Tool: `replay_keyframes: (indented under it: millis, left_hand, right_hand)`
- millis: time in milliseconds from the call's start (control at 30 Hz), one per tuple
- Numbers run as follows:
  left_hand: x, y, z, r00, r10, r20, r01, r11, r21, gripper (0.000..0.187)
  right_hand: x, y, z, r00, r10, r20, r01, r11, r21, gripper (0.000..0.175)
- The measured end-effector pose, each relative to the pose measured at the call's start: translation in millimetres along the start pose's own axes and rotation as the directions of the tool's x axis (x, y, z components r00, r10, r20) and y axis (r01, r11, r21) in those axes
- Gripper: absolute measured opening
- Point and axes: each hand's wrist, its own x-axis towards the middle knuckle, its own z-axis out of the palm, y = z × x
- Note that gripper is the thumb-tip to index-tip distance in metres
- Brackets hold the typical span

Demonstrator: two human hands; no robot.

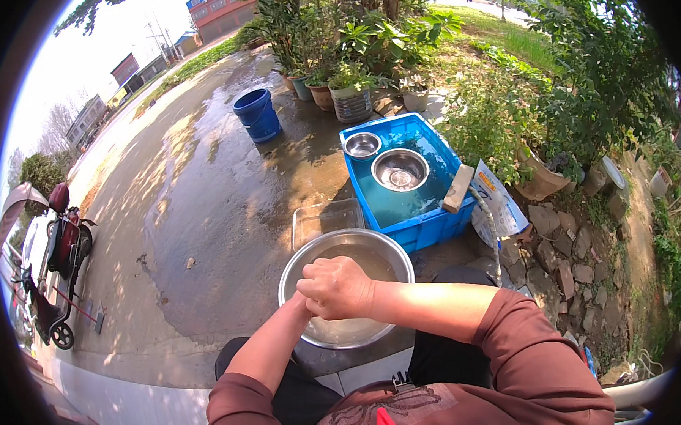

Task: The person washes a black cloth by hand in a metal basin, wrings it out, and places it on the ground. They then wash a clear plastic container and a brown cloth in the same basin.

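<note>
Both of my hands are pressed together over a round stainless steel basin (401, 261) of cloudy water. My right hand (341, 286) is uppermost, its fingers curled against the left one. Only the wrist edge of my left hand (301, 306) shows, since the right covers the rest. Whether anything is held between them is hidden. Beyond the basin stands a blue plastic crate (399, 241) of water. In it are a small metal bowl (362, 146) at the far left corner and a larger metal bowl (400, 170) near the middle.
A clear plastic tray (323, 216) lies behind the basin. A wooden block (459, 188) rests on the crate's right rim, beside a hose (492, 223). Further off are a blue bucket (257, 116) and potted plants (351, 101). A scooter (63, 264) stands at the left; stones (564, 248) lie right.
</note>
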Motion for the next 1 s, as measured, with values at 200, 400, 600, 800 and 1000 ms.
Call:
replay_keyframes:
  millis: [200, 400, 600, 800, 1000]
  left_hand:
    - [-3, -28, -11, 1.000, -0.021, 0.002, 0.021, 0.997, 0.069, 0.023]
    - [2, -50, -28, 1.000, -0.009, 0.009, 0.008, 0.986, 0.169, 0.025]
    - [3, 5, -6, 0.975, 0.212, 0.070, -0.217, 0.823, 0.524, 0.027]
    - [-18, 67, 29, 0.965, 0.079, -0.250, -0.037, 0.985, 0.168, 0.061]
    - [-33, 55, 34, 0.989, -0.133, -0.064, 0.143, 0.971, 0.192, 0.079]
  right_hand:
    - [-10, -11, 6, 0.991, -0.088, 0.100, 0.082, 0.995, 0.057, 0.011]
    - [-18, -19, 12, 0.982, -0.113, 0.152, 0.099, 0.991, 0.092, 0.010]
    - [11, 20, -10, 0.971, 0.090, -0.219, -0.098, 0.995, -0.026, 0.016]
    - [38, 77, -44, 0.738, 0.285, -0.612, -0.318, 0.946, 0.057, 0.019]
    - [37, 53, -28, 0.737, 0.432, -0.519, -0.307, 0.899, 0.312, 0.017]
